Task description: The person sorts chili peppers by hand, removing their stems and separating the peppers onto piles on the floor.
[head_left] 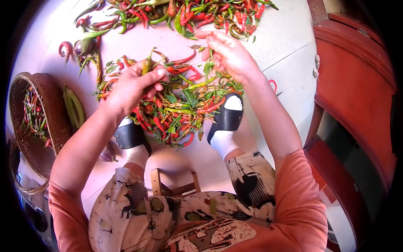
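Observation:
Above the near pile of chili peppers, my left hand is closed with thumb and fingers together. A yellowish-green chili pepper sticks up from its fingers. My right hand pinches a small green leafy sprig, which hangs down over the pile's far right edge. Red and green peppers lie mixed with loose leaves in this pile, between my two feet. A second heap of peppers spreads across the floor beyond my hands.
On the left stands a woven basket with small peppers inside. Long green vegetables and a purple eggplant lie beside it. A dark round vegetable sits farther off. Red wooden furniture lines the right. A wooden stool is beneath me.

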{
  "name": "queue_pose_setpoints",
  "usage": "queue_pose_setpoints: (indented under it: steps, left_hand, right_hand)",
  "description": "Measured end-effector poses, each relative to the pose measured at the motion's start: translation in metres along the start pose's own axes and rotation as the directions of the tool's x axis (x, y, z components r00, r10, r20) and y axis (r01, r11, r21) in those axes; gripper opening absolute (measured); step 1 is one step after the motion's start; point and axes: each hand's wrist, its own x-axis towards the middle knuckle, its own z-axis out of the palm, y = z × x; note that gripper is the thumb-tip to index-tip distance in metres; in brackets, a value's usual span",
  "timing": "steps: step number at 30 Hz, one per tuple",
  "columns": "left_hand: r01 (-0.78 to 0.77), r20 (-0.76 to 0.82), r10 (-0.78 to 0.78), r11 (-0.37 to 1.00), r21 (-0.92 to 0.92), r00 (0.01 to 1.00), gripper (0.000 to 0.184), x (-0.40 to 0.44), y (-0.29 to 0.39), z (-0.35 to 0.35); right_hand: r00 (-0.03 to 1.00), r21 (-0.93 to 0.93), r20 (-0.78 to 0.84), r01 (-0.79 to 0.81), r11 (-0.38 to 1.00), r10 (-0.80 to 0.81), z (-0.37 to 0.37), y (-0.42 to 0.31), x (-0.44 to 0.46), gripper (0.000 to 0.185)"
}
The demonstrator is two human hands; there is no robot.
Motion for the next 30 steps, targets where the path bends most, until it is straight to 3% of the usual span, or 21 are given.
queue_pose_setpoints:
  steps: [2, 4, 8, 11, 15, 16, 18, 23, 25, 26, 28, 29, 30]
  left_hand:
    - [0.012, 0.032, -0.011, 0.999, -0.042, 0.999, 0.019, 0.001, 0.004, 0.003]
    - [0.022, 0.023, -0.02, 0.994, -0.103, 1.0, 0.019, 0.002, 0.005, 0.005]
    - [0.048, 0.102, -0.038, 0.994, -0.096, 0.994, 0.017, 0.004, 0.002, 0.0]
    - [0.034, 0.139, -0.023, 0.996, -0.077, 0.99, 0.012, 0.003, 0.002, 0.005]
    - [0.0, 0.142, 0.021, 0.989, -0.145, 0.99, 0.012, 0.003, 0.005, 0.001]
    - [-0.028, 0.133, 0.049, 0.987, -0.157, 0.99, 0.012, 0.001, 0.006, 0.0]
    - [-0.079, 0.119, 0.102, 0.979, -0.186, 0.988, 0.01, 0.003, 0.005, -0.003]
    - [-0.064, 0.097, 0.086, 0.975, -0.211, 0.992, 0.011, 0.001, 0.004, 0.001]
    - [-0.08, 0.082, 0.108, 0.956, -0.282, 0.991, 0.012, -0.001, 0.006, 0.005]
    - [-0.115, -0.027, 0.111, 0.957, -0.265, 0.993, 0.013, -0.001, 0.009, 0.006]
    - [-0.163, -0.03, 0.16, 0.965, -0.207, 0.987, 0.011, -0.001, 0.02, 0.0]
    - [-0.172, -0.048, 0.165, 0.967, -0.188, 0.985, 0.012, 0.0, 0.023, -0.003]
    - [-0.173, -0.049, 0.167, 0.967, -0.189, 0.985, 0.012, -0.001, 0.024, -0.004]
  right_hand:
    - [0.993, 0.185, 0.089, -0.091, 0.979, 0.075, 0.019, 0.008, 0.0, 0.033]
    - [0.983, 0.176, 0.158, -0.122, 0.977, 0.095, 0.037, 0.011, -0.003, 0.037]
    - [0.991, 0.33, 0.123, -0.09, 0.94, 0.052, 0.067, 0.027, -0.004, 0.052]
    - [0.985, 0.416, 0.128, -0.155, 0.896, 0.111, 0.078, 0.03, -0.004, 0.064]
    - [0.981, 0.494, 0.141, -0.184, 0.85, 0.131, 0.079, 0.035, -0.006, 0.066]
    - [0.976, 0.627, 0.21, -0.175, 0.759, 0.052, 0.076, 0.038, -0.007, 0.065]
    - [0.976, 0.613, 0.218, -0.123, 0.781, -0.017, 0.072, 0.041, -0.008, 0.066]
    - [0.967, 0.462, 0.253, -0.126, 0.878, 0.006, 0.059, 0.035, -0.014, 0.066]
    - [0.954, 0.182, 0.29, -0.128, 0.975, 0.072, 0.061, 0.029, -0.02, 0.07]
    - [0.948, 0.119, 0.305, -0.135, 0.984, 0.093, 0.062, 0.032, -0.022, 0.072]
    - [0.94, 0.005, 0.311, -0.148, 0.989, 0.139, 0.06, 0.039, -0.028, 0.065]
    - [0.954, -0.153, 0.268, -0.095, 0.984, 0.134, 0.054, 0.044, -0.028, 0.057]
    - [0.954, -0.155, 0.269, -0.095, 0.983, 0.134, 0.047, 0.047, -0.027, 0.057]
